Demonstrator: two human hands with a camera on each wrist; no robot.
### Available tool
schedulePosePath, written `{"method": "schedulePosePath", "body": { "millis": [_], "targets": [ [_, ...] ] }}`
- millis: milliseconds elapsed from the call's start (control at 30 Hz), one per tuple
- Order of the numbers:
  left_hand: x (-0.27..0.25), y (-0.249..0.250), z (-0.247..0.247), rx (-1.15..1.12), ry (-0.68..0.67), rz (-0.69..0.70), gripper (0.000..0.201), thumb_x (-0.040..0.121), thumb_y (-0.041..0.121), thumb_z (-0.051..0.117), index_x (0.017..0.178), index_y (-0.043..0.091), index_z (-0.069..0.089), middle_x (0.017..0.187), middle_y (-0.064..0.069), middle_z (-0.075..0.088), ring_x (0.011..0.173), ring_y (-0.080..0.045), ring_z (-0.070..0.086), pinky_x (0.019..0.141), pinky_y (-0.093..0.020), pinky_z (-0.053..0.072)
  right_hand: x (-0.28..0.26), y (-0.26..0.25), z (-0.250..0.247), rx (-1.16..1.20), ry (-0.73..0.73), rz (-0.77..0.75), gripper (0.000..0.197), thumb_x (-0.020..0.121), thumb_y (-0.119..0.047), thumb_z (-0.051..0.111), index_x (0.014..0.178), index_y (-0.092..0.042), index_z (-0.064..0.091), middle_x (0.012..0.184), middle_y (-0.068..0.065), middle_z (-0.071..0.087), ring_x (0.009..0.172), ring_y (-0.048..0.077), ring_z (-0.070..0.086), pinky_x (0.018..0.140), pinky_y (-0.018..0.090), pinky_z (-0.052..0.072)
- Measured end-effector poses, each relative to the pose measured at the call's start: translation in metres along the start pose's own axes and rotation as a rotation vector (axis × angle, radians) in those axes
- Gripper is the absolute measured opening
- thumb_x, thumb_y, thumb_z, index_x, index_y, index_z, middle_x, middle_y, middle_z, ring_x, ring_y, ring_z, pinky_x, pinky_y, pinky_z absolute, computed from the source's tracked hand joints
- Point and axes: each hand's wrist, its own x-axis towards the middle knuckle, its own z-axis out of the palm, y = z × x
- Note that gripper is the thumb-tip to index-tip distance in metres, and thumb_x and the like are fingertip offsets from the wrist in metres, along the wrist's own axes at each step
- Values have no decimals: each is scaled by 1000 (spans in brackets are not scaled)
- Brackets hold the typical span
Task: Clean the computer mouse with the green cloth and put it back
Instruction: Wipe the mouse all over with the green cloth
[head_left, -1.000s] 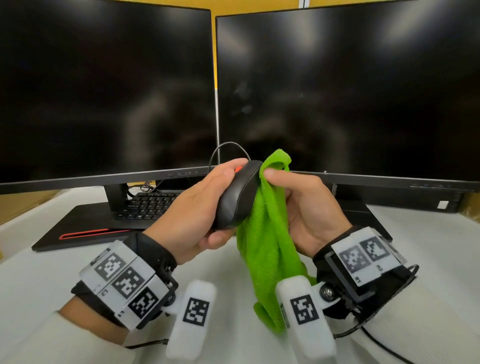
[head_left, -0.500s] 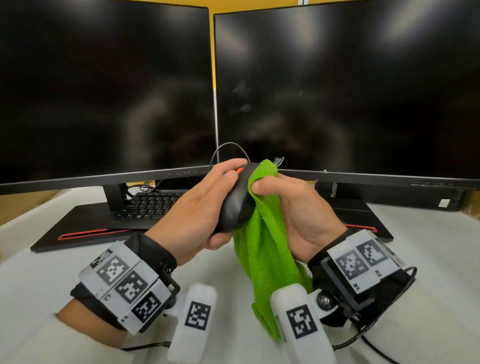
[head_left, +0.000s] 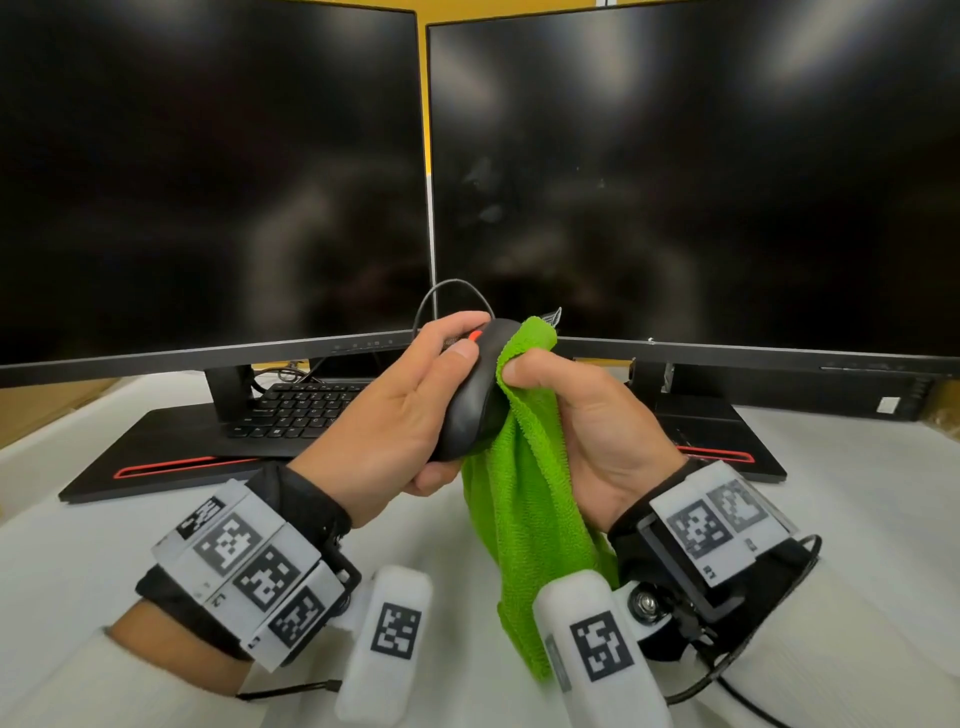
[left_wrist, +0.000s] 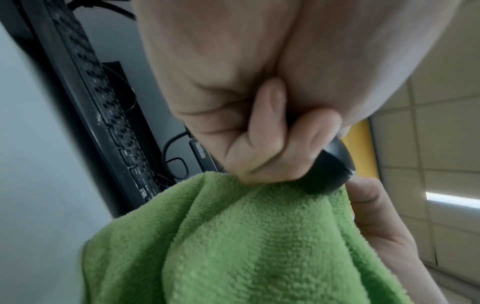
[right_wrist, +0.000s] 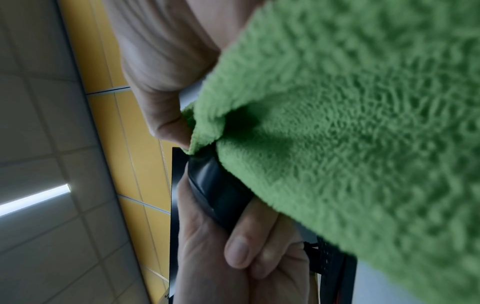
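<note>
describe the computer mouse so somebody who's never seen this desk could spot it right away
Find the two dark monitors; in front of the seam where they meet, two hands are raised above the white desk. The left hand holds the computer mouse on edge, against the green cloth in the right hand. It is the only glossy black shell there, with an orange-red wheel and a thin cable looping up.

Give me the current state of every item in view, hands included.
Black corded computer mouse: lifted off the desk, tilted, cloth against it.
Green microfibre cloth: bunched, tail hanging.
Left hand: grips the mouse.
Right hand: holds the cloth on the mouse.
Two black monitors: screens dark.
Black keyboard: untouched under the left monitor.
</note>
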Motion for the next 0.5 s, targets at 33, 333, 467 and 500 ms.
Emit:
{"method": "schedulePosePath", "body": {
  "millis": [33,333,467,500],
  "targets": [
    [0,0,-1,16,-9,6,31,112,38,36,138,41,53,73,-24,40,39,-14,29,49,-33,15,0,0,0,-2,14,4,88,58,-14,78,139,9,51,119,31,61,103,42,62,94,59,54],
    [-4,8,1,60,-14,12,30,112,36,35,137,41,50,61,-13,36,38,-14,28,42,-18,22,1,-3,-5,58,-1,19,64,74,-9,71,134,8,59,122,32,63,104,41,63,102,62,51],
    [-3,11,1,4,-6,-24,31,102,40,61,132,43,55,70,-4,48,38,-13,31,44,-20,20,1,-2,-1,60,-38,15,72,73,-11,72,138,10,51,124,33,57,109,44,56,107,63,42],
    [-3,10,1,43,-28,-12,43,95,34,72,134,42,54,71,3,52,40,-11,34,42,-19,23,1,-2,-1,51,-30,18,74,72,-12,73,138,11,49,121,31,55,108,43,55,102,60,45]
  ]
}}
